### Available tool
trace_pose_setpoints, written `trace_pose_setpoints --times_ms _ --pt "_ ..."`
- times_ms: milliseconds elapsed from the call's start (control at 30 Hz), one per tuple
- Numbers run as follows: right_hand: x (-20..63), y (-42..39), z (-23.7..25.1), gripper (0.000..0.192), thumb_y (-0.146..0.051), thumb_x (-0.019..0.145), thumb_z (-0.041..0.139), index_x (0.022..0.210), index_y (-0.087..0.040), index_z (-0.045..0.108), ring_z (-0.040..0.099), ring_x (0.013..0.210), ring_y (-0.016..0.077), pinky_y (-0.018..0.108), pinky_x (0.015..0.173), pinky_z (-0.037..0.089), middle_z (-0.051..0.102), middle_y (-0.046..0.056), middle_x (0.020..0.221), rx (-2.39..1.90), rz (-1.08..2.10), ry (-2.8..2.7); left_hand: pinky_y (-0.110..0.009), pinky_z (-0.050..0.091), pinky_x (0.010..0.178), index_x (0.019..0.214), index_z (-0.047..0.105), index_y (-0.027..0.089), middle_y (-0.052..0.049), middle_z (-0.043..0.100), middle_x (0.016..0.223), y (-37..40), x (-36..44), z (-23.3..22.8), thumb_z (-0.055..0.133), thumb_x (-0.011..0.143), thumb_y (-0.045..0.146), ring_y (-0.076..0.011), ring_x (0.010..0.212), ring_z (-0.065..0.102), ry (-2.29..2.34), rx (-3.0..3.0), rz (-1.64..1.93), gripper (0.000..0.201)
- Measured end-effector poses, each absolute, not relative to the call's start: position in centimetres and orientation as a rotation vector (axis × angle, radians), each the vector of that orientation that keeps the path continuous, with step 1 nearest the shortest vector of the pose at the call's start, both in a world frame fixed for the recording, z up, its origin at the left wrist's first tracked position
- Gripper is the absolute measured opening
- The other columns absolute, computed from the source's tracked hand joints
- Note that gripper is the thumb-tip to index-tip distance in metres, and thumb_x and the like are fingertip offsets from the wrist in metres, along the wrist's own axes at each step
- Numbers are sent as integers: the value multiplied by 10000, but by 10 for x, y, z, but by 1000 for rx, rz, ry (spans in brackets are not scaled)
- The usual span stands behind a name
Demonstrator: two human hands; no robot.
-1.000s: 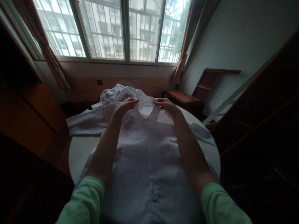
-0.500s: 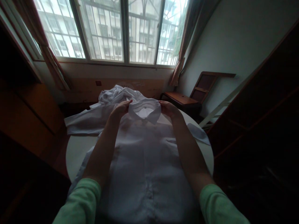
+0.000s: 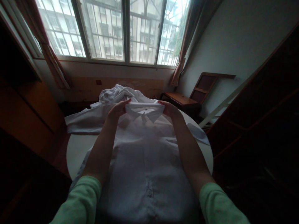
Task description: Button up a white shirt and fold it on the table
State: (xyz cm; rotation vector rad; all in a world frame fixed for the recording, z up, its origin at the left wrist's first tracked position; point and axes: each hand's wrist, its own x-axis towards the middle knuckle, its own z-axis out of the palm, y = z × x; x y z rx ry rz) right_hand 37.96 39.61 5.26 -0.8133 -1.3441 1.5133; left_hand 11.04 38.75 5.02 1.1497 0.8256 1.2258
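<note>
A white button-up shirt lies spread front side up across a round white table, its collar at the far end. My left hand is closed on the left end of the collar, and my right hand grips the right end. Between them the collar's upper edge is pulled straight, its two points hanging toward me. One sleeve stretches off to the left, and a cuff shows at the table's right edge. My fingertips are partly hidden by the fabric.
Crumpled white cloth is heaped at the table's far side. A wooden chair stands at the back right, near a pale slanted frame. Dark furniture lines the right; a wooden cabinet is on the left.
The collar was rounded and open in a loop; now its upper edge is drawn taut and flat. My hands have moved slightly apart, still gripping it.
</note>
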Motion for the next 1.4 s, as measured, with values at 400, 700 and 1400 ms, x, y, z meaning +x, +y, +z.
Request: trace_pose_setpoints --times_ms 400,700,1400 --pt "363 393 58 117 -215 615 564 717 -176 520 515 683 157 266 652 390 555 15 696 -1438 355 -1564 -188 331 529 700 520 150 37 487 601 396 122 48 630 559 108 -93 565 462 1433 1621 1480 184" --pt "375 395 60 145 -276 608 658 658 -191 552 582 723 201 306 685 429 597 43 634 -1768 174 -1552 -217 346 588 615 502 174 8 488 603 397 112 46 666 563 218 -137 641 483 1779 1711 1561 178" --pt "362 387 71 186 -78 814 393 770 -132 565 605 588 101 195 583 493 617 38 600 -1185 1255 -1008 -215 337 423 543 519 149 -29 514 425 396 120 52 461 684 221 -106 372 458 1326 1369 1446 168"
